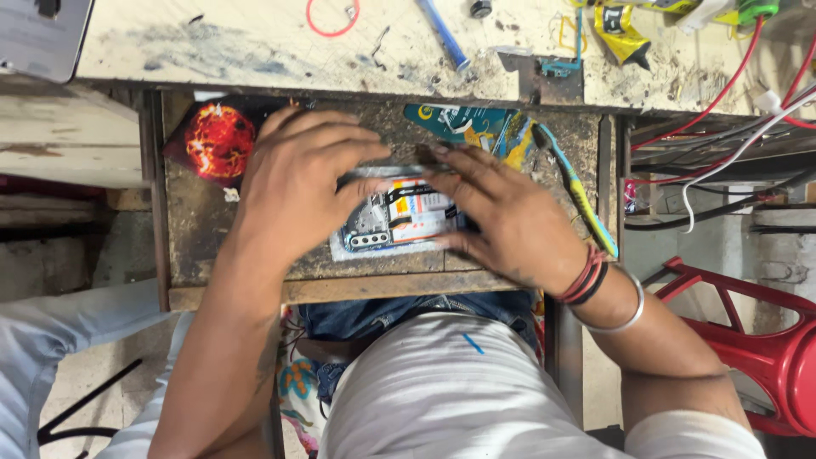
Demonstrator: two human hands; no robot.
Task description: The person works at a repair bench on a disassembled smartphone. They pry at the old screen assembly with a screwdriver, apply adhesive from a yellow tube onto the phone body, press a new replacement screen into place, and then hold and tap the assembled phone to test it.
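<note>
Both my hands hold an opened phone [393, 217] with its back cover off, over a pulled-out wooden drawer [255, 289]. Circuit boards and camera lenses show inside it. My left hand [297, 183] grips the phone's left and top edge, fingers curled over it. My right hand [501, 217] clasps the right side, fingertips on the top edge. Red and black threads and a metal bangle [625, 314] circle my right wrist.
In the drawer lie a red-orange packet [219, 140], a teal printed card [467, 126] and a blue-yellow tool [578, 191]. The workbench [255, 47] above carries a blue pen [444, 34], a red ring, a yellow tube and wires. A red plastic stool [765, 340] stands at right.
</note>
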